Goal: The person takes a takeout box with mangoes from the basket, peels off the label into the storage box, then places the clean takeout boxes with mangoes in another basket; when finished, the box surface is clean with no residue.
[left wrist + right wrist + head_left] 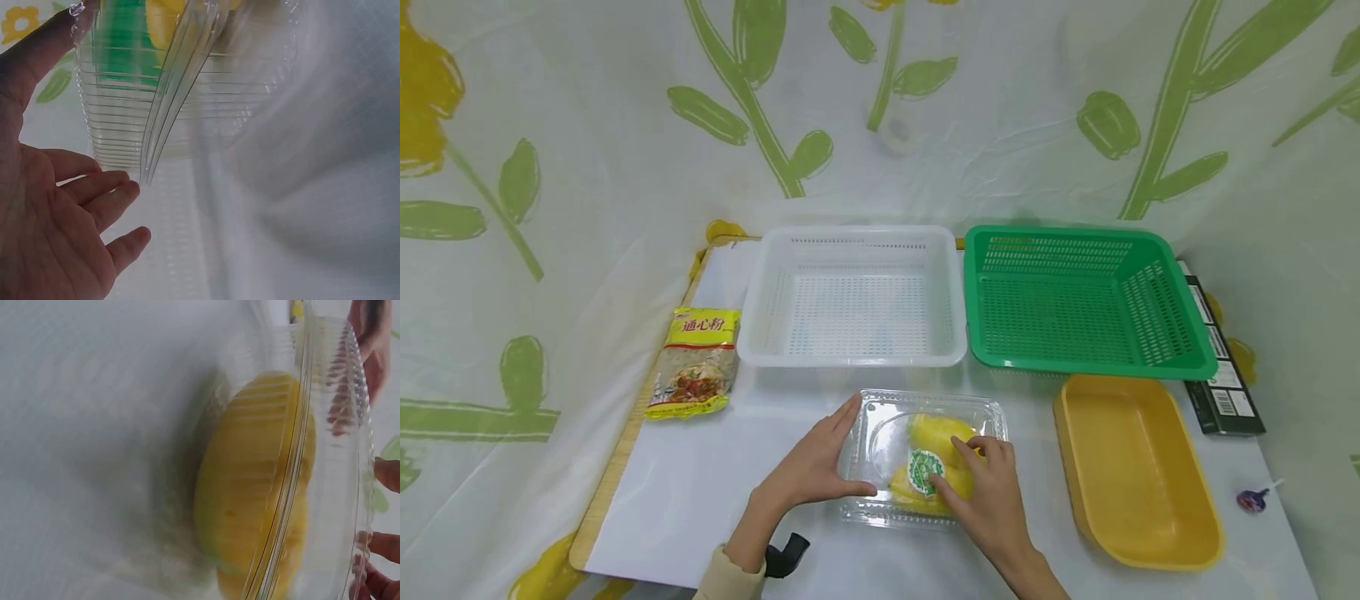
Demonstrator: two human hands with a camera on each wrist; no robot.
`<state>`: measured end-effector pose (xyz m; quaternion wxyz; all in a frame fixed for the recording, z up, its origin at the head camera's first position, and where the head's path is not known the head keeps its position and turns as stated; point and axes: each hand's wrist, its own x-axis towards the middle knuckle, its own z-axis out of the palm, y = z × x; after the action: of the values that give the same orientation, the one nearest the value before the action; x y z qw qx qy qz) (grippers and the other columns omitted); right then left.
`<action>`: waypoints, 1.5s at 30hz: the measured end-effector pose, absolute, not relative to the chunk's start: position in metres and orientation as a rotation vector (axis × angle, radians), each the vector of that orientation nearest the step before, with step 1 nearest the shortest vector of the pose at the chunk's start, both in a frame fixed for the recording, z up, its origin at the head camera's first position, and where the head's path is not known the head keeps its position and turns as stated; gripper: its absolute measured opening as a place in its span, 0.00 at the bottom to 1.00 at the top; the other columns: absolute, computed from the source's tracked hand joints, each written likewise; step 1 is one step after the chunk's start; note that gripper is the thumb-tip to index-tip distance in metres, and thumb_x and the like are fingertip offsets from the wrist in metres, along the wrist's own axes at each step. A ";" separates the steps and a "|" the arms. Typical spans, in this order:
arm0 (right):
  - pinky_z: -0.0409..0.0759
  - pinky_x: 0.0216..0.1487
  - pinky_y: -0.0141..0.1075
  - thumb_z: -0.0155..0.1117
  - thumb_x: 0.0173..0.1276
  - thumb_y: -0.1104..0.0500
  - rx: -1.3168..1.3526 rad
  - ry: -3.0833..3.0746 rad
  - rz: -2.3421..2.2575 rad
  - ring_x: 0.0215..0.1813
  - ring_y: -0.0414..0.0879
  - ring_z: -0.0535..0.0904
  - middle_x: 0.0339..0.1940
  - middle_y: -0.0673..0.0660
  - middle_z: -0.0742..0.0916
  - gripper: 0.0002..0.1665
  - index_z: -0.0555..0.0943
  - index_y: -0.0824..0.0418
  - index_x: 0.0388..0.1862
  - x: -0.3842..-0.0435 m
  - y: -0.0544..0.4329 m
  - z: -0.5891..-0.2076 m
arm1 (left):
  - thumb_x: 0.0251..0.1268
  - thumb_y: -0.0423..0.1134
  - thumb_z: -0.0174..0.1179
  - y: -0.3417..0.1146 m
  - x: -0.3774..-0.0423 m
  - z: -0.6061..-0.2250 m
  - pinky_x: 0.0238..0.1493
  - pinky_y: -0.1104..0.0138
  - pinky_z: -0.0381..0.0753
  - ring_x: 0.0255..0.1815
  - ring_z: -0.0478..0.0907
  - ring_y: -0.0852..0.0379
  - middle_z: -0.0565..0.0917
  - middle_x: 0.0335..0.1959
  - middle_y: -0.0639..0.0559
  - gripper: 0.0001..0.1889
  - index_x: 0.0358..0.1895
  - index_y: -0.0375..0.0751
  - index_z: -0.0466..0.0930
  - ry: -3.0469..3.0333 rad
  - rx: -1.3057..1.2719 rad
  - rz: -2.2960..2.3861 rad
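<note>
A clear plastic clamshell box (880, 433) lies closed on the white board in front of me. Inside it are yellow mangoes (932, 429), pressed close together in its right half. A round green-and-white sticker (925, 472) shows over the fruit. My left hand (812, 462) spreads along the box's left side, thumb near the front and fingers toward the back corner; in the left wrist view its fingers (112, 203) lie by the ribbed wall. My right hand (992, 492) rests its fingertips on the lid, thumb at the sticker; in the right wrist view fingertips (389, 475) meet the lid.
Behind the box stand a white basket (850, 360) and a green basket (1090, 367). To the right are a yellow tub (1138, 500), a black box (1228, 392) and a lollipop (1252, 500). A pasta bag (696, 362) lies left.
</note>
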<state>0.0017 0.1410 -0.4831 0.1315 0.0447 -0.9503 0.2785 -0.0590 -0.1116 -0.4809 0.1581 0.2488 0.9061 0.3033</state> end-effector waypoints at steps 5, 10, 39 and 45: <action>0.67 0.38 0.39 0.81 0.40 0.50 0.181 -2.777 0.689 0.41 0.48 0.67 0.35 0.53 0.76 0.27 0.87 0.63 0.39 -0.001 0.134 -0.485 | 0.40 0.63 0.73 -0.109 -0.059 -0.480 0.69 0.49 0.66 0.75 0.58 0.42 0.53 0.77 0.40 0.65 0.76 0.32 0.45 2.611 0.712 0.865; 0.65 0.37 0.38 0.82 0.37 0.52 0.180 -2.780 0.679 0.40 0.47 0.65 0.34 0.53 0.76 0.25 0.87 0.59 0.37 -0.001 0.130 -0.486 | 0.39 0.62 0.74 -0.108 -0.058 -0.480 0.70 0.49 0.65 0.76 0.56 0.42 0.51 0.78 0.41 0.65 0.76 0.33 0.45 2.592 0.671 0.891; 0.64 0.35 0.35 0.81 0.40 0.56 0.221 -2.868 0.653 0.35 0.45 0.63 0.27 0.49 0.73 0.19 0.82 0.58 0.31 -0.008 0.122 -0.478 | 0.39 0.55 0.77 -0.105 -0.055 -0.479 0.71 0.48 0.64 0.77 0.54 0.42 0.48 0.79 0.42 0.66 0.77 0.35 0.41 2.545 0.586 0.965; 0.63 0.34 0.34 0.81 0.41 0.56 0.180 -2.890 0.667 0.35 0.45 0.63 0.27 0.50 0.73 0.18 0.83 0.58 0.31 -0.009 0.121 -0.477 | 0.39 0.55 0.77 -0.105 -0.055 -0.479 0.70 0.48 0.64 0.77 0.54 0.42 0.48 0.79 0.42 0.65 0.77 0.36 0.41 2.544 0.583 0.978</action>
<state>-0.0090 0.1207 -0.4774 0.0850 0.0602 -0.9691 0.2238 -0.0549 -0.1046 -0.4795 0.1761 0.2059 0.8985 0.3455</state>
